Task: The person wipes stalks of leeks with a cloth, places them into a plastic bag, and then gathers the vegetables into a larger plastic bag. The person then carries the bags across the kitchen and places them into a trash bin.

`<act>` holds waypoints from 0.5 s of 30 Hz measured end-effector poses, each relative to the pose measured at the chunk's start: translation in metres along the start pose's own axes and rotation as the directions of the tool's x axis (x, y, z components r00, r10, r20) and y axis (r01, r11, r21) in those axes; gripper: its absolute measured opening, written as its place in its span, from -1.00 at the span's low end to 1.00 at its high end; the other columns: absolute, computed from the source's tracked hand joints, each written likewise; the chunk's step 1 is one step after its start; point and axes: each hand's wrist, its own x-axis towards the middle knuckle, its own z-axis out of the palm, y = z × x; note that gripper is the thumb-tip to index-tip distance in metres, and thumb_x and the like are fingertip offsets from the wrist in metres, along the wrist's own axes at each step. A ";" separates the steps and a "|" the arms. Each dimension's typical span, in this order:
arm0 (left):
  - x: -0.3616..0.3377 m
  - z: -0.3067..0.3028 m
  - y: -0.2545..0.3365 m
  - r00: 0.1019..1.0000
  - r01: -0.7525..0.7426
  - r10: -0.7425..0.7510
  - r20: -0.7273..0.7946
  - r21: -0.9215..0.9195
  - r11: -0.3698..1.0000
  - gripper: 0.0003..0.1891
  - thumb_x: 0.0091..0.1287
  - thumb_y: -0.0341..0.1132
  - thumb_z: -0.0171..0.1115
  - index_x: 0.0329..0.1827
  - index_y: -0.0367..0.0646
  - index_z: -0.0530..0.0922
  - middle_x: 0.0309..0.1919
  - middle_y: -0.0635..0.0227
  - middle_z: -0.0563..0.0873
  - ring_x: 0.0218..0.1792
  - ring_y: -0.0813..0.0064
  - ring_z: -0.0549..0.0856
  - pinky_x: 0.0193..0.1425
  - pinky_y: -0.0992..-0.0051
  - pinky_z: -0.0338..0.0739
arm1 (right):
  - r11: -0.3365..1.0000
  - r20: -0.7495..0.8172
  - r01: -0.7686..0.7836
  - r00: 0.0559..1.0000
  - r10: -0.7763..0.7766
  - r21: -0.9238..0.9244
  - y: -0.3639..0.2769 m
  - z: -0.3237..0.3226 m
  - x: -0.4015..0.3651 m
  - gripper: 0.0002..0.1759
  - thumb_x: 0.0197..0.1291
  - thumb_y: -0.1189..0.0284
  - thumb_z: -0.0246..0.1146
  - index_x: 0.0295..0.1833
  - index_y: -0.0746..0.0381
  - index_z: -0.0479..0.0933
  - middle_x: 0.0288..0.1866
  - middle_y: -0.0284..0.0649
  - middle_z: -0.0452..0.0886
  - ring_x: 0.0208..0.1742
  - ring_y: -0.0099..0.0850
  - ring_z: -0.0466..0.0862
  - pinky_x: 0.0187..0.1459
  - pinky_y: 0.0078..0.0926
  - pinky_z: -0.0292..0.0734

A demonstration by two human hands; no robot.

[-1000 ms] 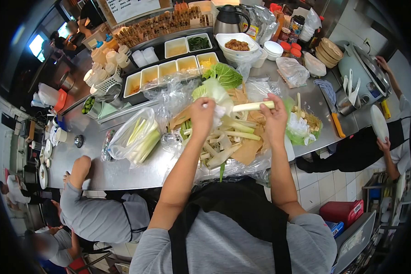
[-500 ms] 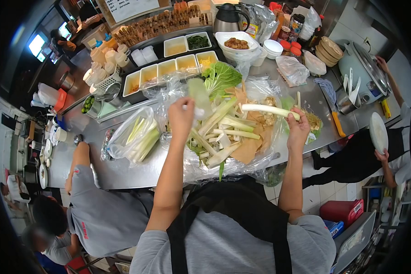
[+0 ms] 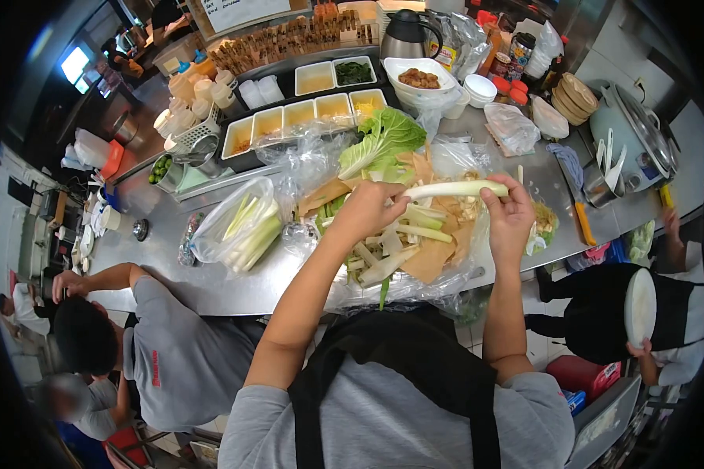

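Observation:
A white leek stalk [image 3: 450, 189] is held nearly level above a pile of peelings. My right hand [image 3: 511, 215] grips its right end between thumb and fingers. At its left end, my left hand [image 3: 374, 207] is closed with the fingertips on the stalk. Beneath both hands lie leek trimmings [image 3: 391, 262] and brown paper [image 3: 429, 262] on clear plastic. A green cabbage leaf [image 3: 383, 144] rests behind the left hand. To the left, a clear plastic bag [image 3: 246, 227] holds several pale green stalks.
Ingredient trays [image 3: 299, 116] line the back, beside a bowl of meat [image 3: 419, 78] and a thermos [image 3: 404, 37]. A knife with an orange handle [image 3: 583, 223] lies at right. One person [image 3: 180, 344] is at left; another at right holds a white plate [image 3: 640, 307].
My left hand has moved right and down onto the stalk's left end; the pale peel it had is no longer seen there. The person at left has raised a hand to the head.

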 end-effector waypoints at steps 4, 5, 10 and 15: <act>-0.002 -0.001 0.000 0.994 0.083 -0.077 0.072 -0.077 0.994 -0.79 0.09 -0.33 0.22 -0.27 -0.26 0.62 -0.59 0.14 0.62 -0.63 0.41 0.55 -0.40 0.51 0.47 | 0.997 0.092 0.069 0.994 -0.065 -0.038 -0.011 0.009 -0.002 -0.75 0.02 0.75 0.19 -0.14 0.36 0.45 -0.12 -0.24 0.51 -0.16 -0.56 0.54 -0.16 -0.69 0.45; -0.003 -0.001 0.000 0.994 0.083 -0.078 0.071 -0.077 0.994 -0.79 0.09 -0.33 0.22 -0.27 -0.26 0.62 -0.59 0.14 0.62 -0.63 0.41 0.55 -0.40 0.51 0.47 | 0.997 0.094 0.069 0.993 -0.066 -0.037 -0.014 0.012 -0.003 -0.75 0.02 0.75 0.19 -0.14 0.36 0.45 -0.12 -0.24 0.51 -0.16 -0.56 0.54 -0.16 -0.69 0.45; -0.008 -0.003 0.007 0.998 0.052 -0.057 -0.036 -0.114 0.992 -0.80 0.02 -0.40 0.21 -0.27 -0.22 0.61 -0.58 0.14 0.60 -0.62 0.44 0.52 -0.42 0.50 0.45 | 0.987 0.113 0.114 0.988 -0.101 -0.115 -0.021 0.018 -0.002 -0.77 0.01 0.76 0.18 -0.17 0.35 0.46 -0.10 -0.24 0.50 -0.15 -0.55 0.55 -0.17 -0.68 0.47; -0.010 -0.008 0.008 0.997 0.064 -0.067 -0.031 -0.100 0.993 -0.78 0.00 -0.42 0.20 -0.24 -0.18 0.60 -0.58 0.13 0.60 -0.62 0.41 0.52 -0.41 0.48 0.45 | 0.993 0.110 0.096 0.990 -0.088 -0.075 -0.019 0.020 0.005 -0.77 0.02 0.75 0.18 -0.16 0.35 0.46 -0.18 -0.25 0.53 -0.22 -0.57 0.56 -0.19 -0.70 0.47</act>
